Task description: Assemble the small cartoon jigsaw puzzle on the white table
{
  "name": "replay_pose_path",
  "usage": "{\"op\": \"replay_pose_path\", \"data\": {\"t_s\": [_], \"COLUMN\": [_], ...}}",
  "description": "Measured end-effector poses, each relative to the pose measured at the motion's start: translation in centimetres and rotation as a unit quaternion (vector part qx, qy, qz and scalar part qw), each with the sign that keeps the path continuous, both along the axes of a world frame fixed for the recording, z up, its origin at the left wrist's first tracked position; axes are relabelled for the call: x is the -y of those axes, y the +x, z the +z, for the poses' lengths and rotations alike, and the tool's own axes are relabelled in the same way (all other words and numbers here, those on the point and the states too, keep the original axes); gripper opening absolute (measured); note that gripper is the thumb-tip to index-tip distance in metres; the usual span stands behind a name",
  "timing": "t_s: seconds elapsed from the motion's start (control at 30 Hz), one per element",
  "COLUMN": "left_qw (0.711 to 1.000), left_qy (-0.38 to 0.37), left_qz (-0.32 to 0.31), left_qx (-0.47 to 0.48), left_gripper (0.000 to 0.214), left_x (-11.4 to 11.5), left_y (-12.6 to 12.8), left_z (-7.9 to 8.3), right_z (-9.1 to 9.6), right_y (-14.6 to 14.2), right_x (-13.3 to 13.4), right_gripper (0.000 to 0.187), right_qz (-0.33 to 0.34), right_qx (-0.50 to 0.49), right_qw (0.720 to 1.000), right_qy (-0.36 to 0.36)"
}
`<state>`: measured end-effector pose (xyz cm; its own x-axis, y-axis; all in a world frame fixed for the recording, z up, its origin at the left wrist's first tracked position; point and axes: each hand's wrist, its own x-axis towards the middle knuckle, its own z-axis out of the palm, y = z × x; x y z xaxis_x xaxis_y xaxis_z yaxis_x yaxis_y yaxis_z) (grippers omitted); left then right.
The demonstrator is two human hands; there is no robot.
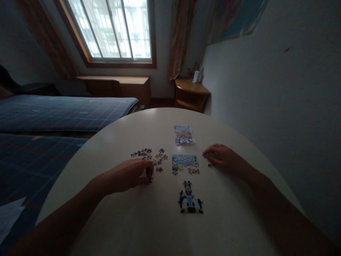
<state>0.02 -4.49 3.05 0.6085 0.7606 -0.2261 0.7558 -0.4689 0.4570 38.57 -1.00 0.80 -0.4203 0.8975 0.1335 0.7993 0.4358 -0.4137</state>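
My left hand (137,172) is closed in a pinch over the table, with a small jigsaw piece (150,180) at its fingertips. Just beyond it lie loose jigsaw pieces (144,153) in a scattered group. My right hand (218,156) rests at the right with its fingers pressed together on a small jigsaw piece (204,155); another loose piece (210,165) lies under that hand. Between the hands is a joined puzzle section (184,160) with lettering along its top. Nearer to me sits a second joined section (191,204) showing a blue cartoon face.
A printed picture sheet (183,135) lies farther back on the round white table (128,220). Left of the table are plaid-covered beds (61,110). A wooden corner shelf (190,87) and a long desk (128,80) stand beyond, with a wall (266,96) on the right.
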Motion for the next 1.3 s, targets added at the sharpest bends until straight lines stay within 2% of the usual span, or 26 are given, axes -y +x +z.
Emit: {"op": "replay_pose_path", "data": {"t_s": [0.17, 0.33, 0.5, 0.67, 0.73, 0.83, 0.97, 1.07, 1.17, 1.23, 1.3], "left_qw": [1.0, 0.997, 0.989, 0.989, 0.991, 0.99, 0.99, 0.989, 0.984, 0.971, 0.951], "left_qy": [-0.006, -0.027, -0.054, -0.079, -0.076, -0.073, -0.065, -0.022, 0.093, 0.179, 0.229], "left_qz": [0.002, 0.008, 0.045, 0.042, 0.03, 0.025, 0.037, 0.053, 0.036, -0.045, -0.155], "left_qx": [0.018, 0.068, 0.129, 0.118, 0.11, 0.115, 0.12, 0.133, 0.15, 0.151, 0.141], "left_gripper": [0.013, 0.022, 0.032, 0.026, 0.025, 0.025, 0.03, 0.029, 0.019, 0.019, 0.024], "left_x": [0.3, 0.2, 0.3, 1.0, 1.2, 1.4, 1.3, 1.4, 1.9, 2.4, 2.9], "left_y": [1.0, 2.0, 2.8, 4.0, 4.4, 4.9, 5.4, 5.8, 6.1, 6.2, 6.3], "left_z": [0.5, 0.5, -0.6, -0.8, -0.6, -0.5, -1.1, -1.8, -2.1, -2.2, -2.1], "right_z": [0.0, 0.2, 1.0, 1.1, 0.9, 0.5, 0.1, 0.3, 0.5, 0.6, 0.6], "right_y": [-0.1, -0.5, -4.0, -8.8, -10.1, -11.0, -11.0, -10.4, -9.3, -8.6, -8.1], "right_x": [0.1, 0.4, 2.4, 5.3, 6.0, 6.2, 6.1, 5.8, 5.3, 5.0, 4.7], "right_gripper": [0.022, 0.019, 0.012, 0.012, 0.018, 0.025, 0.019, 0.012, 0.008, 0.007, 0.01], "right_qz": [-0.005, -0.007, 0.015, 0.057, 0.085, 0.124, 0.153, 0.126, 0.082, 0.051, 0.04], "right_qx": [0.004, -0.007, -0.069, -0.145, -0.163, -0.176, -0.186, -0.2, -0.201, -0.194, -0.188], "right_qw": [1.0, 1.0, 0.996, 0.988, 0.983, 0.976, 0.969, 0.968, 0.969, 0.971, 0.971], "right_qy": [0.001, 0.029, 0.056, 0.014, -0.009, -0.043, -0.061, -0.084, -0.118, -0.132, -0.14]}}
